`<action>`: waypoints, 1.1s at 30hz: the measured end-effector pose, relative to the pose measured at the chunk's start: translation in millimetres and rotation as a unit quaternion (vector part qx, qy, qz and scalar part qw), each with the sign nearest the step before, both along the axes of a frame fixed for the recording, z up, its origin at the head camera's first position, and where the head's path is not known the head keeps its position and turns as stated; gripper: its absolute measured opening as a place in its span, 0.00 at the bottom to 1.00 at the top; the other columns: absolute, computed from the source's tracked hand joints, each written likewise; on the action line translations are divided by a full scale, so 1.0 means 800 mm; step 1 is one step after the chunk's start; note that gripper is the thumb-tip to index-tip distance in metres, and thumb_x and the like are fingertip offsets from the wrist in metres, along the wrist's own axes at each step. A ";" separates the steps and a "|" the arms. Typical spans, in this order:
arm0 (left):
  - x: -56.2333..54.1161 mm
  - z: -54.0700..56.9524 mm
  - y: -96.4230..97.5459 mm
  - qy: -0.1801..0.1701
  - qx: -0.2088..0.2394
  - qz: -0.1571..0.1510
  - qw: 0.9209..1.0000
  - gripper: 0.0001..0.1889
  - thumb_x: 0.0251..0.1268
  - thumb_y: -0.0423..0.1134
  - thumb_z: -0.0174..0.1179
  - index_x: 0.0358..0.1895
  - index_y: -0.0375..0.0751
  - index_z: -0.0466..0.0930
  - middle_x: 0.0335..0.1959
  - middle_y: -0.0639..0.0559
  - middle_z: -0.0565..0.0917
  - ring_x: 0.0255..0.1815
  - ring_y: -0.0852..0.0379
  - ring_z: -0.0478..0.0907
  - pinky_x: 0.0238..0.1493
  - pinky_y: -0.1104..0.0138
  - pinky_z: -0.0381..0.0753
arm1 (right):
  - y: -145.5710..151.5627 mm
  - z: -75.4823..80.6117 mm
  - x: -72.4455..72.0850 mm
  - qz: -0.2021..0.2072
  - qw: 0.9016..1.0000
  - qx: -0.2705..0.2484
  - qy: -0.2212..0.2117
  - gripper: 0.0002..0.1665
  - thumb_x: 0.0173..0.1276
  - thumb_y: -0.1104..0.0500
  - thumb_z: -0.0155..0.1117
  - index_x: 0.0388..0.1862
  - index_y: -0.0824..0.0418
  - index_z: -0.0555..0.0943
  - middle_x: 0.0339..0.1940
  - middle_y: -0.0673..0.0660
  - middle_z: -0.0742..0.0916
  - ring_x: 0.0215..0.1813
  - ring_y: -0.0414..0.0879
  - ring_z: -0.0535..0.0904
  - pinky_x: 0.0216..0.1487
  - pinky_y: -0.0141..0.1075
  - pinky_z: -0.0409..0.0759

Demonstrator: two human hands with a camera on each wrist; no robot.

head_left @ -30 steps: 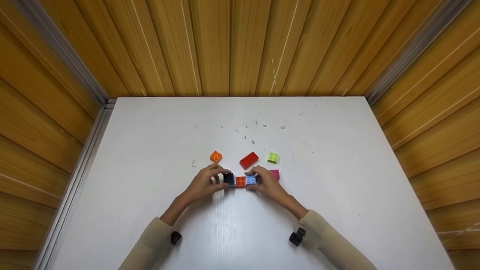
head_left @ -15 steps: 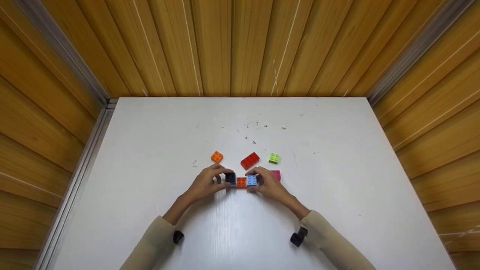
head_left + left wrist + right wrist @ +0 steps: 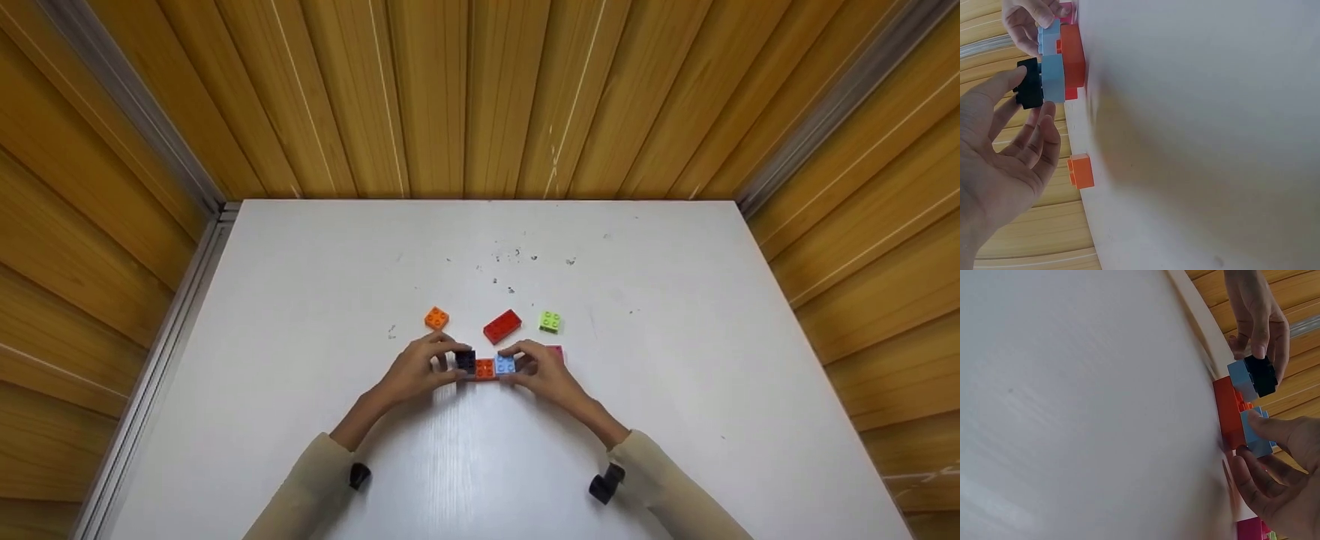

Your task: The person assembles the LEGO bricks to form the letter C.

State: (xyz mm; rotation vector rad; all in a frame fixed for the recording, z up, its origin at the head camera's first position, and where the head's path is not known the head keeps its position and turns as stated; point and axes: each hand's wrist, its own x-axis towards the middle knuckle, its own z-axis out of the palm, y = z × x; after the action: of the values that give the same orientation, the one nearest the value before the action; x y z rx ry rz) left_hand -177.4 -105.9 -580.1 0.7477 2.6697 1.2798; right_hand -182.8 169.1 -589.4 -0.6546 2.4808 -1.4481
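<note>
My left hand point(image 3: 416, 370) pinches a black brick point(image 3: 1030, 84) between thumb and fingers. The black brick is right at the studs of a light blue brick point(image 3: 1053, 79), which stands on one end of a long orange-red brick point(image 3: 1229, 413). At the other end of that long brick, my right hand point(image 3: 546, 373) grips a second light blue brick point(image 3: 1255, 433) by its sides. Orange-red studs show between the two light blue bricks. In the left wrist view, the left hand's other fingers are loosely bent beneath the black brick.
Beyond the hands lie an orange brick point(image 3: 436, 318), a long red brick point(image 3: 502, 327) and a lime green brick point(image 3: 550, 322). A magenta brick point(image 3: 556, 353) is partly hidden by the right hand. Wood-look panels point(image 3: 480, 97) border the white table point(image 3: 337, 262).
The head view has shifted slightly. Both hands keep their grips on the same bricks, and the right hand now covers a little more of the magenta brick.
</note>
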 end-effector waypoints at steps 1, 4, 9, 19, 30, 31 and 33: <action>0.000 0.000 0.000 0.000 0.000 0.002 1.000 0.20 0.63 0.39 0.72 0.58 0.45 0.86 0.48 0.48 0.84 0.42 0.54 0.80 0.39 0.70 0.78 | -0.001 0.000 0.000 0.000 1.000 0.001 0.000 0.21 0.61 0.65 0.76 0.53 0.62 0.83 0.55 0.61 0.88 0.48 0.55 0.85 0.52 0.47 0.85; -0.001 0.000 0.000 -0.001 0.002 0.006 1.000 0.19 0.63 0.40 0.72 0.58 0.45 0.86 0.48 0.48 0.84 0.41 0.54 0.81 0.39 0.70 0.77 | -0.002 0.000 -0.001 0.001 1.000 0.002 -0.003 0.20 0.61 0.65 0.76 0.51 0.61 0.82 0.56 0.60 0.87 0.49 0.54 0.85 0.53 0.41 0.85; -0.003 0.000 -0.003 0.001 0.002 0.007 1.000 0.18 0.63 0.40 0.72 0.56 0.45 0.87 0.48 0.48 0.86 0.39 0.52 0.83 0.39 0.67 0.79 | -0.002 0.000 -0.003 0.011 1.000 -0.013 -0.007 0.19 0.60 0.67 0.76 0.49 0.64 0.82 0.55 0.63 0.86 0.50 0.55 0.85 0.51 0.32 0.82; -0.013 0.008 0.000 0.026 -0.065 0.017 0.997 0.19 0.61 0.41 0.74 0.56 0.48 0.87 0.48 0.50 0.87 0.35 0.57 0.81 0.35 0.70 0.77 | -0.006 0.005 -0.012 0.012 1.000 -0.013 -0.010 0.18 0.61 0.70 0.74 0.50 0.67 0.81 0.55 0.66 0.86 0.45 0.58 0.86 0.38 0.25 0.82; -0.009 0.015 0.008 0.063 -0.091 0.032 0.993 0.19 0.60 0.39 0.74 0.55 0.47 0.88 0.42 0.47 0.86 0.34 0.51 0.84 0.33 0.65 0.80 | -0.009 0.010 -0.009 -0.014 1.000 -0.007 -0.026 0.18 0.61 0.71 0.73 0.51 0.65 0.82 0.56 0.67 0.86 0.41 0.58 0.87 0.35 0.39 0.88; -0.007 0.014 0.008 0.061 -0.091 0.033 0.993 0.19 0.59 0.39 0.74 0.55 0.47 0.88 0.42 0.47 0.86 0.34 0.51 0.84 0.34 0.65 0.80 | -0.009 0.009 -0.008 -0.015 0.999 -0.004 -0.031 0.18 0.62 0.71 0.73 0.51 0.65 0.82 0.56 0.67 0.86 0.41 0.58 0.87 0.35 0.39 0.88; -0.005 0.012 0.008 0.056 -0.088 0.032 0.994 0.19 0.59 0.39 0.74 0.55 0.47 0.88 0.43 0.47 0.87 0.35 0.51 0.85 0.34 0.65 0.81 | -0.009 0.009 -0.006 -0.017 0.999 0.002 -0.038 0.19 0.62 0.71 0.73 0.52 0.65 0.82 0.56 0.67 0.85 0.41 0.58 0.87 0.35 0.40 0.88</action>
State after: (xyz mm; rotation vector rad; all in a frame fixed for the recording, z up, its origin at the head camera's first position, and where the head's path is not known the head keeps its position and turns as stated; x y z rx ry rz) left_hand -181.4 -99.1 -570.2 0.7368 2.8713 1.0244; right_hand -187.3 162.1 -582.0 -0.5489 2.4488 -1.4515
